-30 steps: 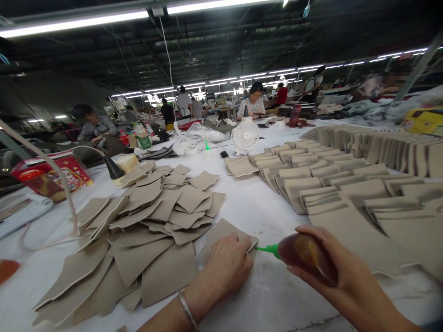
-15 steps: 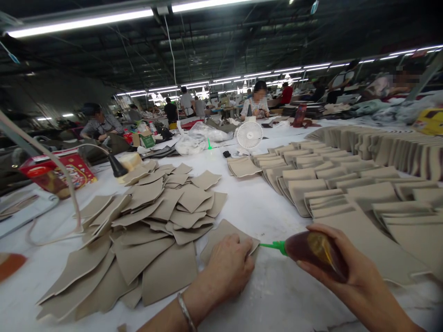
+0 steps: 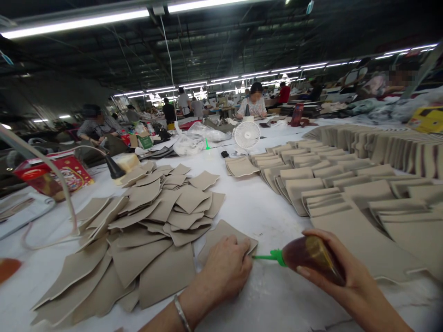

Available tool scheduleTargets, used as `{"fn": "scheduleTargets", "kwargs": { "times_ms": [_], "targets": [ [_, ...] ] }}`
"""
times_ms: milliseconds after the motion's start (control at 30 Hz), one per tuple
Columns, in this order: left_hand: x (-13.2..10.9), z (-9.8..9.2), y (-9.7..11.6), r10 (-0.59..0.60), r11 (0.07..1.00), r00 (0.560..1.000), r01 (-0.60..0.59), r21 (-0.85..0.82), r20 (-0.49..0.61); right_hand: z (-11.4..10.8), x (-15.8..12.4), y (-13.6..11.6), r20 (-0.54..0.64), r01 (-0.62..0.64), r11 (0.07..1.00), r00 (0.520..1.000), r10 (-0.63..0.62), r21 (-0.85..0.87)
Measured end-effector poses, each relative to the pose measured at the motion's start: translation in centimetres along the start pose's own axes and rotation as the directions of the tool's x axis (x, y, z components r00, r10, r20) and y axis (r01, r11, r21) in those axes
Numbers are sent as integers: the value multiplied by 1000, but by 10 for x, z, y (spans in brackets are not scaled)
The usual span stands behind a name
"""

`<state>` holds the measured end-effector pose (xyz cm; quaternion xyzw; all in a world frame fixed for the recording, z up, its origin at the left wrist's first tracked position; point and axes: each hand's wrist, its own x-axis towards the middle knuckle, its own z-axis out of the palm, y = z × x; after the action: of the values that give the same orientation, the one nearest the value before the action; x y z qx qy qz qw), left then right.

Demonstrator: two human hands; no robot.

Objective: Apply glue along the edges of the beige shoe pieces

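Note:
My left hand (image 3: pixel 226 265), fingers curled, holds a grey-beige panel (image 3: pixel 216 235) against the white tabletop. The panel looks like leather, though its exact material is hard to tell. In my right hand (image 3: pixel 349 272) lies a dark squeeze bottle (image 3: pixel 308 256) with a green nozzle, tilted on its side. Its thin tip points left and touches or nearly touches the panel's right edge, close to my left fingertips. Left of the hands lies a loose heap of similar panels (image 3: pixel 148 249). To the right, more panels (image 3: pixel 321 184) are laid in overlapping rows.
A small white fan (image 3: pixel 247 135) stands behind the rows, near clear plastic bags (image 3: pixel 194 138). A red box (image 3: pixel 71 170) and a curved hose (image 3: pixel 57 173) are at the left. Across the table a person (image 3: pixel 254 102) sits working. A yellow box (image 3: pixel 427 120) is at far right.
The bottle's green tip has moved down along the panel's right edge, towards my left fingertips. My left hand still holds the panel. The whole view has shifted slightly.

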<state>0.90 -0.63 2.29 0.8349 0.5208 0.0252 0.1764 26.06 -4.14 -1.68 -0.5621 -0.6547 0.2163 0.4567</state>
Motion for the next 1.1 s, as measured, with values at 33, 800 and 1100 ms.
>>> {"fn": "scheduleTargets", "kwargs": {
  "times_ms": [33, 800, 1100],
  "targets": [
    [0, -1, 0, 2, 1000, 1000, -2, 4, 7, 1, -3, 0, 30, -30, 999, 999, 29, 29],
    [-2, -4, -5, 16, 1000, 999, -15, -23, 42, 20, -36, -31, -19, -157, 974, 987, 162, 163],
    [-2, -6, -3, 2, 1000, 998, -1, -29, 55, 19, -40, -4, 5, -68, 989, 998, 68, 128]
  ]
}}
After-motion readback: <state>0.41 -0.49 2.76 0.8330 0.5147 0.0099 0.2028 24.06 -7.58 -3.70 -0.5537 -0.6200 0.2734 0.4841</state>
